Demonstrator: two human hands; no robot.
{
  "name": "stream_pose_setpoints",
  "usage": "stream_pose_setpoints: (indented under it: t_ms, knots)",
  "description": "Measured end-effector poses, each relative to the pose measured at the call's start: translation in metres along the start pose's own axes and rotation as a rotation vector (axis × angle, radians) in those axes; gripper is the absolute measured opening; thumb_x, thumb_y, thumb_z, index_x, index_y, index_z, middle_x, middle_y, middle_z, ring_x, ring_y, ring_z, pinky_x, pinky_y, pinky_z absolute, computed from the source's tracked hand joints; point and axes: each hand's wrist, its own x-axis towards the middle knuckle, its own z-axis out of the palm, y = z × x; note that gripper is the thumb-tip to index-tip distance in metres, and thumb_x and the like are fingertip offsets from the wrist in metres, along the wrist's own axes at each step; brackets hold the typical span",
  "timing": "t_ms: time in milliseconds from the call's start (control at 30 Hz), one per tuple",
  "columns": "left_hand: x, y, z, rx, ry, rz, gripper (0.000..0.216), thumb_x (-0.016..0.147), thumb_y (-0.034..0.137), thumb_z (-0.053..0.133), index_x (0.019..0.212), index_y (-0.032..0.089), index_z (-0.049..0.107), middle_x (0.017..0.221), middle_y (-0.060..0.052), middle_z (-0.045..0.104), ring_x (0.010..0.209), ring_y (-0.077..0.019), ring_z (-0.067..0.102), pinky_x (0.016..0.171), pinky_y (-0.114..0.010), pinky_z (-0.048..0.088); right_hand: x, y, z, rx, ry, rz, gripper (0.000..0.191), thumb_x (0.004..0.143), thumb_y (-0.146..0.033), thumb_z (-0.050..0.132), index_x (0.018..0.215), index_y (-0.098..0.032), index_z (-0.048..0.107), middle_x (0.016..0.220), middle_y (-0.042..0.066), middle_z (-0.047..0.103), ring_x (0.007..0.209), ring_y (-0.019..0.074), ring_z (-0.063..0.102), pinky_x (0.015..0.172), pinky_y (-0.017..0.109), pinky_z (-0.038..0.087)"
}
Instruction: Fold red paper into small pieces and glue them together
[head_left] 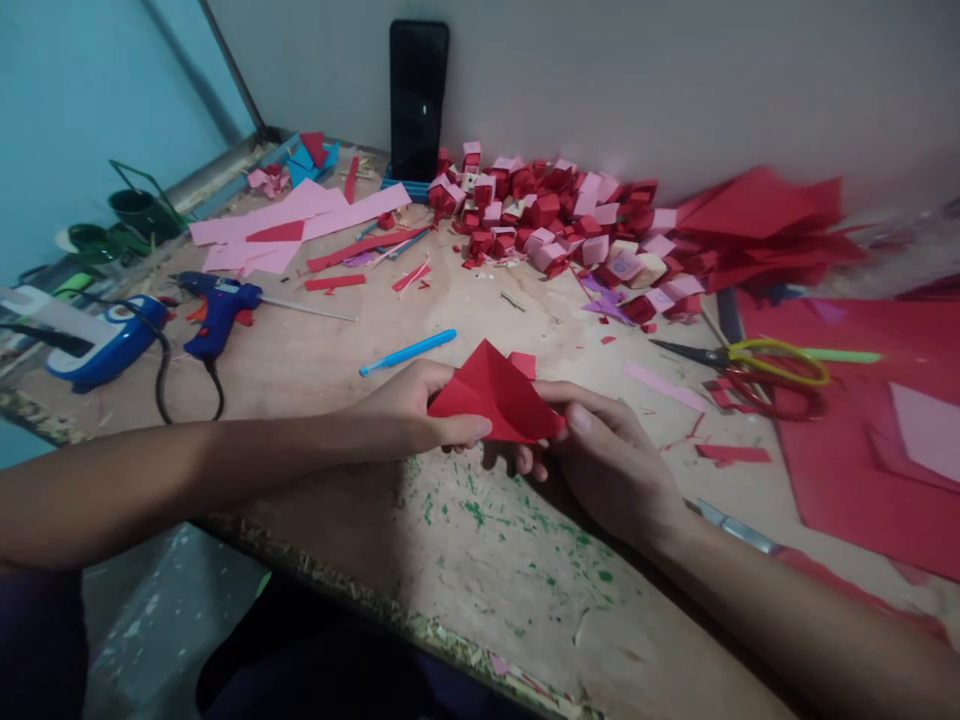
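Between my two hands is a sheet of red paper [499, 395], creased and raised to a point at its far side. My left hand [420, 410] grips its left edge, thumb lying on top and fingers mostly hidden underneath. At the right corner, my right hand [611, 450] pinches the paper between thumb and fingers. A small red piece [523, 365] shows just behind the sheet. Close by on the table lies a blue pen-like stick [409, 352], beyond my left hand.
A blue glue gun [221, 310] with its cord lies at left. Behind are pink paper strips [300, 225], a standing phone [418, 100] and a heap of folded red and pink paper pieces [555, 215]. Scissors [750, 370] and red sheets [840, 430] lie at right.
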Motion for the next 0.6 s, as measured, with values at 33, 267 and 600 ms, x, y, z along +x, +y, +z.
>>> stream_pose_setpoints:
  t_ms: [33,267,600]
  knots:
    - [-0.001,0.001,0.000,-0.002,-0.011,0.001,0.009,0.083,0.024,0.070,0.083,0.016,0.075,0.073,-0.002,0.071,0.065,-0.0118,0.062,0.058,-0.023,0.046,0.000,0.001,0.000,-0.016,0.006,0.002,0.031,0.089,-0.047,0.077,0.109,-0.023,0.080,0.070,0.004,0.072,0.060,0.0155,0.064,0.051,0.027,0.043]
    - [-0.001,0.003,0.002,0.012,0.030,-0.029,0.011,0.083,0.025,0.070,0.077,0.015,0.070,0.068,0.000,0.068,0.061,-0.0107,0.059,0.057,-0.023,0.045,-0.003,0.000,0.002,-0.065,-0.011,-0.049,0.033,0.092,-0.052,0.072,0.097,-0.020,0.079,0.069,0.005,0.070,0.060,0.0162,0.064,0.050,0.027,0.043]
    - [0.002,0.000,0.000,0.011,0.029,-0.048,0.018,0.083,0.029,0.072,0.073,0.015,0.066,0.069,-0.002,0.068,0.062,-0.0111,0.060,0.057,-0.024,0.045,-0.028,-0.007,0.006,-0.397,0.396,-0.505,0.008,0.093,-0.031,0.076,0.095,-0.023,0.077,0.080,0.003,0.066,0.059,0.0129,0.059,0.054,0.029,0.049]
